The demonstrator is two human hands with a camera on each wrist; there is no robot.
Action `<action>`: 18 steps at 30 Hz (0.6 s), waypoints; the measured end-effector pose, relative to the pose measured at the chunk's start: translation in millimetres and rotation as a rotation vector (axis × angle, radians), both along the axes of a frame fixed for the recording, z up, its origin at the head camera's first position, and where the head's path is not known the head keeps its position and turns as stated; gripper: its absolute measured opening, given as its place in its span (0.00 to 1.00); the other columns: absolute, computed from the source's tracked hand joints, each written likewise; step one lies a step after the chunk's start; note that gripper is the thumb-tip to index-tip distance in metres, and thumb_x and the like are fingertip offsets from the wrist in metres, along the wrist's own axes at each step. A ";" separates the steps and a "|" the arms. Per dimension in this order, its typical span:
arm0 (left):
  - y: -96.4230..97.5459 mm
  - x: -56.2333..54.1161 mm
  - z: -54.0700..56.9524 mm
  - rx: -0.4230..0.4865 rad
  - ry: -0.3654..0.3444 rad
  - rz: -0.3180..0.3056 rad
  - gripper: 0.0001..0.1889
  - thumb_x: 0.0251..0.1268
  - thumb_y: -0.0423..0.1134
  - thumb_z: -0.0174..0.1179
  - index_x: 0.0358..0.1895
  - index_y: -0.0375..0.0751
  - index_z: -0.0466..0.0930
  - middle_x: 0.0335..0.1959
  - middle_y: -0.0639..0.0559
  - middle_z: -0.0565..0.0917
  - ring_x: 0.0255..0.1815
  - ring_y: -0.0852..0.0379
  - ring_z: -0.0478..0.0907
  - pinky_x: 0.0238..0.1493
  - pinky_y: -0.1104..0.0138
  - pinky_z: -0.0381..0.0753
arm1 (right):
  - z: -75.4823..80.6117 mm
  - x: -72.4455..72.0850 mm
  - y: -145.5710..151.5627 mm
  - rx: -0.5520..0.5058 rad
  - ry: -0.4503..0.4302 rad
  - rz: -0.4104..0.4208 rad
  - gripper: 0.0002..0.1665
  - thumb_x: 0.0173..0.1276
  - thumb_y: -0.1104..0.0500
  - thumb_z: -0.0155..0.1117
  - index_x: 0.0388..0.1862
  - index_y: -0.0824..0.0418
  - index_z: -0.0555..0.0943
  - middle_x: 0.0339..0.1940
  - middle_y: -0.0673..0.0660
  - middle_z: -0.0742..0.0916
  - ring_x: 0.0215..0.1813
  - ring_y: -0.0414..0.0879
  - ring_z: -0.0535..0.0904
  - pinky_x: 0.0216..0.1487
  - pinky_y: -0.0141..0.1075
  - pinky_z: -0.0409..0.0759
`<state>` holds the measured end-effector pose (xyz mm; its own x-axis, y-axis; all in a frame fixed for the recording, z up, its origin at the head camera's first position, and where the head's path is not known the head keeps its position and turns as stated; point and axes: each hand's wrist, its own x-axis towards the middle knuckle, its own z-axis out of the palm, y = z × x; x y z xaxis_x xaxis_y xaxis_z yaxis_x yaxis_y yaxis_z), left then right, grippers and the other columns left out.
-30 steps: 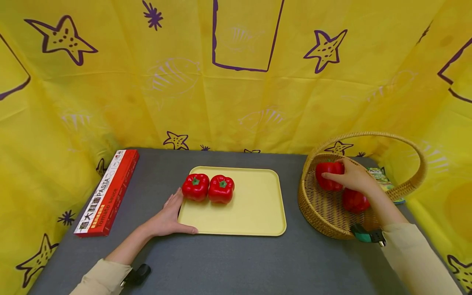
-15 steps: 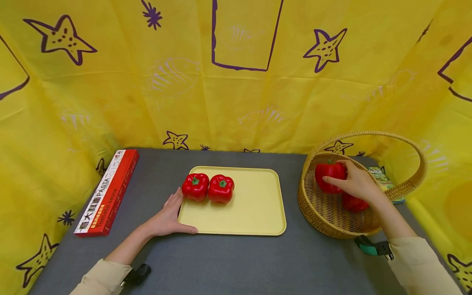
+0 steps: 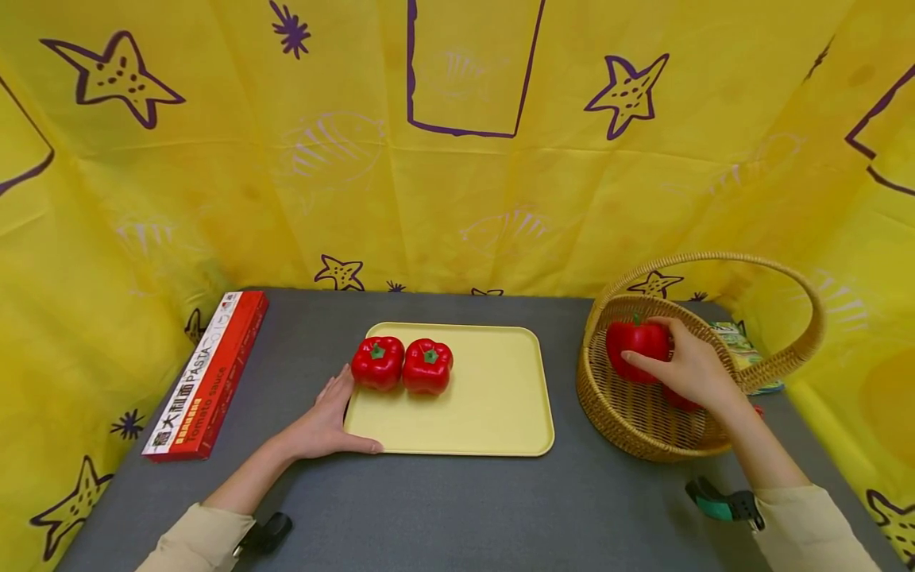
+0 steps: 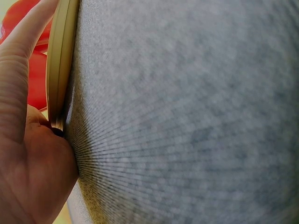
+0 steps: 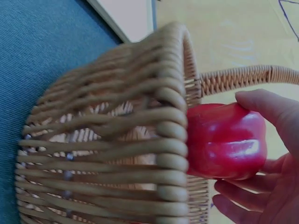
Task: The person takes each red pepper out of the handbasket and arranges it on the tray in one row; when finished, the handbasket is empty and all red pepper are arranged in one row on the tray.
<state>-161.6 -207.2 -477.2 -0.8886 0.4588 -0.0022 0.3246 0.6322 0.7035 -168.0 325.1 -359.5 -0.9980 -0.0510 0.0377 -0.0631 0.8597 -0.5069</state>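
My right hand [image 3: 688,359] grips a red bell pepper [image 3: 636,349] between thumb and fingers inside the wicker basket [image 3: 593,397]. In the right wrist view this bell pepper [image 5: 226,142] shows above the basket's rim. A second red pepper [image 3: 679,399] lies lower in the basket, mostly hidden behind my hand. My left hand [image 3: 322,425] rests spread at the near left corner of the yellow tray [image 3: 493,405], its thumb along the front edge. Two red bell peppers with green stems, one left [image 3: 377,363] and one right [image 3: 427,366], sit side by side on the tray's left part.
A red and white pasta box [image 3: 207,377] lies at the table's left. The basket's tall handle [image 3: 715,258] arches over its opening. Behind the basket on the right is a colourful packet [image 3: 739,345]. A yellow patterned cloth [image 3: 457,199] hangs around the grey table [image 3: 443,508].
My right hand has lifted the gripped bell pepper a little in the basket, and it looks larger. The second pepper there is more covered. My left hand stays where it was.
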 end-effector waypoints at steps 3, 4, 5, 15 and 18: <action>-0.2 0.5 0.8 0.001 0.003 0.000 0.67 0.40 0.60 0.75 0.79 0.41 0.38 0.78 0.36 0.44 0.77 0.34 0.34 0.69 0.36 0.34 | -2.6 5.4 -3.6 -0.016 0.021 -0.021 0.46 0.64 0.39 0.65 0.68 0.67 0.63 0.54 0.75 0.78 0.47 0.67 0.78 0.41 0.56 0.81; -0.2 0.6 1.1 0.002 0.005 -0.001 0.67 0.40 0.60 0.75 0.79 0.41 0.38 0.78 0.36 0.45 0.77 0.34 0.34 0.69 0.36 0.34 | -3.8 7.3 -4.9 -0.024 0.028 -0.028 0.46 0.64 0.39 0.65 0.69 0.66 0.62 0.54 0.75 0.78 0.47 0.67 0.78 0.40 0.56 0.81; -0.3 0.6 1.2 0.001 0.005 0.000 0.67 0.40 0.60 0.75 0.79 0.41 0.38 0.78 0.37 0.45 0.77 0.34 0.34 0.69 0.36 0.34 | -5.3 8.9 -6.2 -0.033 0.038 -0.036 0.46 0.64 0.39 0.66 0.69 0.66 0.62 0.54 0.74 0.78 0.46 0.66 0.79 0.40 0.56 0.81; 0.0 -0.3 0.7 0.004 0.000 -0.001 0.67 0.40 0.61 0.75 0.79 0.42 0.37 0.78 0.37 0.44 0.77 0.34 0.34 0.69 0.36 0.34 | -20.7 21.6 -14.9 -0.089 0.171 -0.084 0.46 0.61 0.44 0.71 0.70 0.63 0.63 0.57 0.72 0.77 0.48 0.65 0.77 0.44 0.60 0.78; -0.2 -0.3 1.2 0.001 -0.004 -0.003 0.68 0.40 0.60 0.75 0.79 0.43 0.37 0.78 0.38 0.44 0.77 0.35 0.34 0.69 0.36 0.34 | -23.6 25.7 -16.9 -0.122 0.203 -0.092 0.46 0.60 0.46 0.72 0.70 0.62 0.63 0.60 0.72 0.76 0.52 0.67 0.76 0.46 0.63 0.77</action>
<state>-161.9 -207.4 -476.0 -0.8873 0.4611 -0.0053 0.3236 0.6307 0.7053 -142.3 308.3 -383.0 -0.9695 0.0571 0.2385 -0.0986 0.7999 -0.5919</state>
